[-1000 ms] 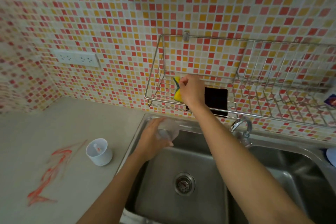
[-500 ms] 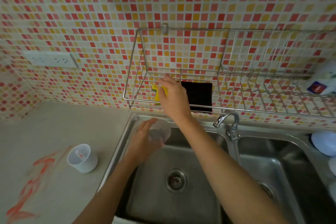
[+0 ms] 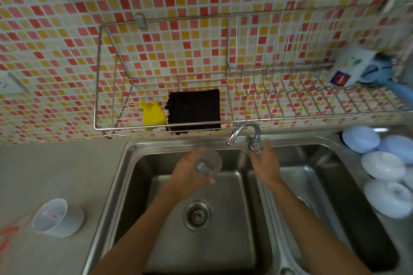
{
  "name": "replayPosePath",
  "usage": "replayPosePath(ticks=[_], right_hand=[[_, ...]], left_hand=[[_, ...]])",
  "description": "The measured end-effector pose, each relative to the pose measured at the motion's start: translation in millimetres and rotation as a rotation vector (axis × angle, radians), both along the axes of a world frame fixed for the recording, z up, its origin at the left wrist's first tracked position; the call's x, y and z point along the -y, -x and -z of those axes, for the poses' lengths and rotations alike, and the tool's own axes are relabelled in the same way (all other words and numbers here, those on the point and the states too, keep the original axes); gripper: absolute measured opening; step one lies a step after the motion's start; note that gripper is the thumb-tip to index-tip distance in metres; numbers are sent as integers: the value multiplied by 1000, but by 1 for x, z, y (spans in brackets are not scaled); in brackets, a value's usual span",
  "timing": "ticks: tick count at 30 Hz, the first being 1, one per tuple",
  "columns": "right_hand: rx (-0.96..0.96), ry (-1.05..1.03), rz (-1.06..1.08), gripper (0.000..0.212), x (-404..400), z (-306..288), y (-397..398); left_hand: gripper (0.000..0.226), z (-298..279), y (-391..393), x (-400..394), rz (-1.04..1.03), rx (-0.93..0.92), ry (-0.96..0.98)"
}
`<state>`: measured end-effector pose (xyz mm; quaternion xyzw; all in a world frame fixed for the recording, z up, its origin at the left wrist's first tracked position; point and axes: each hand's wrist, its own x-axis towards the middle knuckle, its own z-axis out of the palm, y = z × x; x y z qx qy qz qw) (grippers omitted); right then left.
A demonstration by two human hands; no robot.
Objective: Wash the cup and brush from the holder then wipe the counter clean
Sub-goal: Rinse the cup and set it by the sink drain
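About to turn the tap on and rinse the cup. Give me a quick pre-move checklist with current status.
1. Clear cup gripped by left hand: ok.
2. Cup over the left sink basin: ok.
3. Right hand at the tap handle, fingers straight, not gripping: ok.
4. Faucet spout directly above the cup: not ok, the spout ends to the cup's right.
5. Water running: cannot tell, no stream visible.
6. Yellow sponge in the wire rack, within reach: ok.

No legible text — only a blurred label on the white bottle (image 3: 348, 67).
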<state>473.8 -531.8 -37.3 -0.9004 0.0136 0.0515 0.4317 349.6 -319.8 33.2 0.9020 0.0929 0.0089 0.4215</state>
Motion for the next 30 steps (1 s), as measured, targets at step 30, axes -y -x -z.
replayPosePath(ticks=[30], right_hand=[[9, 308, -494, 60, -2, 48, -28]], left_hand=[[81, 18, -41, 39, -53, -85, 119]])
